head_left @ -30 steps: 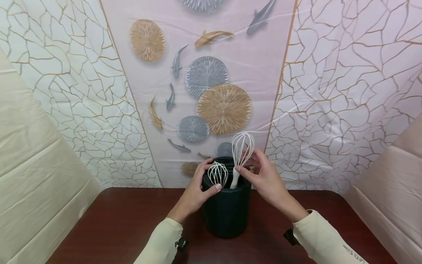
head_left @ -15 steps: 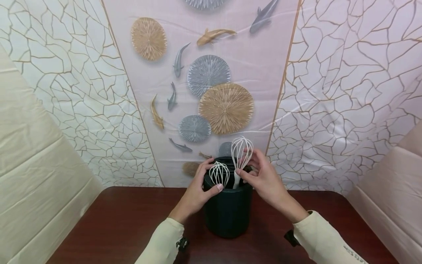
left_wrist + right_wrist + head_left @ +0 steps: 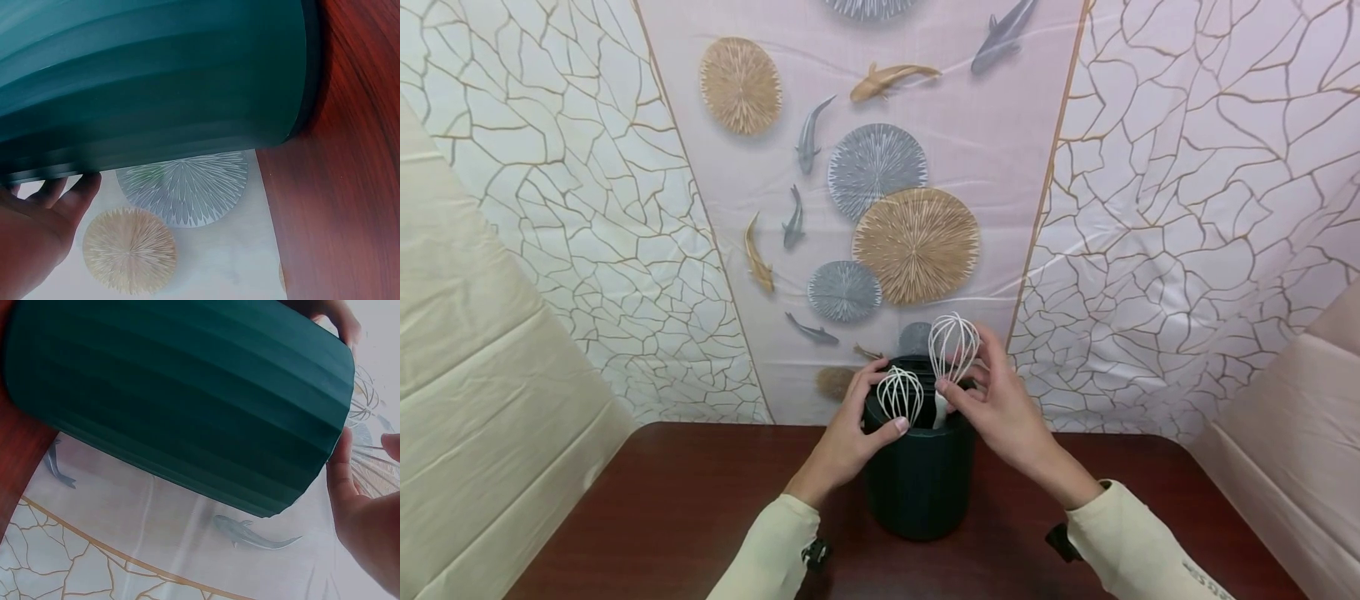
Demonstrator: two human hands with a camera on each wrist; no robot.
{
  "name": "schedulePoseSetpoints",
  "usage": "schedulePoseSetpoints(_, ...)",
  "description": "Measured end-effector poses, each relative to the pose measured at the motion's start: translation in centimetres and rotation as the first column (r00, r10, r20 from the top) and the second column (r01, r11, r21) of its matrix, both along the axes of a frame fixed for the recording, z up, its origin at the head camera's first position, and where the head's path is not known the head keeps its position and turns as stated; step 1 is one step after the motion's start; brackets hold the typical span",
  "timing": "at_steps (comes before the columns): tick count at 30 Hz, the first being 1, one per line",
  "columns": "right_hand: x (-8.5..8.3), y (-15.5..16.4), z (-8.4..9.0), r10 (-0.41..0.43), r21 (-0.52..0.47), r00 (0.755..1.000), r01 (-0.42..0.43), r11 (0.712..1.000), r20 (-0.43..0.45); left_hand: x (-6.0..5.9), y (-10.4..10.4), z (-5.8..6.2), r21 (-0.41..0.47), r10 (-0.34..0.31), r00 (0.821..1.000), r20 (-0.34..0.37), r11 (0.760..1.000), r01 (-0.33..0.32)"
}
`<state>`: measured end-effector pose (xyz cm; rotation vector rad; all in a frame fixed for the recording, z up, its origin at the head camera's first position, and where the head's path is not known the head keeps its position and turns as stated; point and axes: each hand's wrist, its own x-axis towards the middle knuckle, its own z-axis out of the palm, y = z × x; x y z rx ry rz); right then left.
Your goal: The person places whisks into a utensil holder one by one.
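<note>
A dark green utensil holder with a ribbed wall stands upright on the table. My left hand grips its rim from the left, fingers along the far side and thumb at the front, beside the white wire head of a whisk that pokes out of the opening. Between thumb and fingers, my right hand pinches a second white whisk near its neck. That whisk points wires up, its handle partly down inside the holder and the lower end hidden. In the left wrist view, fingertips touch the holder's wall.
The reddish-brown wooden table extends to both sides of the holder. Close behind rises a patterned backdrop cloth with fish and round motifs. Beige padded panels flank the table. Dark slats show inside the holder's opening.
The whisk in my right hand has gone slightly lower into the holder, and less of its handle shows. My left hand keeps its place on the rim. The head view has shifted a little.
</note>
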<state>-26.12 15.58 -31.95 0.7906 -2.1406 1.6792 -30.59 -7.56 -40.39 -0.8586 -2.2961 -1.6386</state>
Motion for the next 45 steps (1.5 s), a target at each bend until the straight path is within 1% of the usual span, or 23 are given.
schedulePoseSetpoints(4, 0.1, -0.1, 0.0, -0.022, 0.009, 1.0, 0.023, 1.0, -0.01, 0.0, 0.0, 0.0, -0.002, 0.001, 1.0, -0.002, 1.0, -0.001)
schedulePoseSetpoints(7, 0.1, -0.1, -0.1, -0.077, 0.067, 0.995, 0.081, 0.994, -0.064, 0.0, 0.1, -0.1, -0.005, 0.009, 1.0, -0.005, 1.0, -0.009)
schedulePoseSetpoints(10, 0.2, 0.0, -0.3, -0.124, 0.127, 0.983, 0.142, 0.982, -0.136, 0.0, 0.0, -0.1, -0.006, 0.015, 1.0, -0.004, 1.0, -0.015)
schedulePoseSetpoints(13, 0.2, 0.1, -0.4, -0.14, 0.151, 0.972, 0.17, 0.974, -0.186, 0.0, 0.0, -0.1, -0.005, 0.014, 1.0, -0.003, 1.0, -0.014)
schedulePoseSetpoints(17, 0.2, 0.1, -0.7, -0.162, 0.181, 0.952, 0.213, 0.96, -0.26, 0.1, 0.1, 0.0, -0.005, 0.013, 1.0, -0.002, 1.0, -0.013)
schedulePoseSetpoints(22, 0.0, 0.2, -1.2, -0.174, 0.204, 0.917, 0.259, 0.944, -0.36, 0.1, 0.3, 0.1, -0.006, 0.019, 1.0, 0.0, 1.0, -0.019)
schedulePoseSetpoints(26, -0.1, 0.2, -1.6, -0.152, 0.216, 0.881, 0.272, 0.938, -0.448, 0.1, 0.3, 0.0, -0.006, 0.022, 1.0, 0.002, 1.0, -0.022)
schedulePoseSetpoints(27, -0.1, 0.2, -1.6, -0.14, 0.221, 0.875, 0.267, 0.938, -0.463, 0.1, 0.2, 0.0, -0.007, 0.022, 1.0, 0.003, 1.0, -0.022)
schedulePoseSetpoints(30, -0.2, 0.1, -1.5, -0.125, 0.242, 0.867, 0.269, 0.932, -0.483, 0.0, 0.1, 0.0, -0.01, 0.023, 1.0, 0.004, 1.0, -0.023)
schedulePoseSetpoints(32, -0.2, 0.1, -1.6, -0.132, 0.254, 0.871, 0.278, 0.926, -0.473, 0.0, 0.1, 0.0, -0.01, 0.019, 1.0, 0.002, 1.0, -0.019)
schedulePoseSetpoints(37, -0.5, 0.2, -1.9, -0.136, 0.27, 0.866, 0.294, 0.917, -0.482, -0.1, 0.0, 0.0, -0.006, 0.018, 1.0, -0.012, 1.0, -0.018)
schedulePoseSetpoints(43, -0.3, 0.3, -2.3, -0.144, 0.324, 0.858, 0.335, 0.885, -0.493, -0.1, 0.0, -0.1, -0.005, 0.014, 1.0, -0.005, 1.0, -0.014)
schedulePoseSetpoints(45, -0.2, 0.3, -2.3, -0.15, 0.332, 0.857, 0.345, 0.878, -0.494, -0.1, 0.0, -0.1, -0.004, 0.012, 1.0, -0.001, 1.0, -0.012)
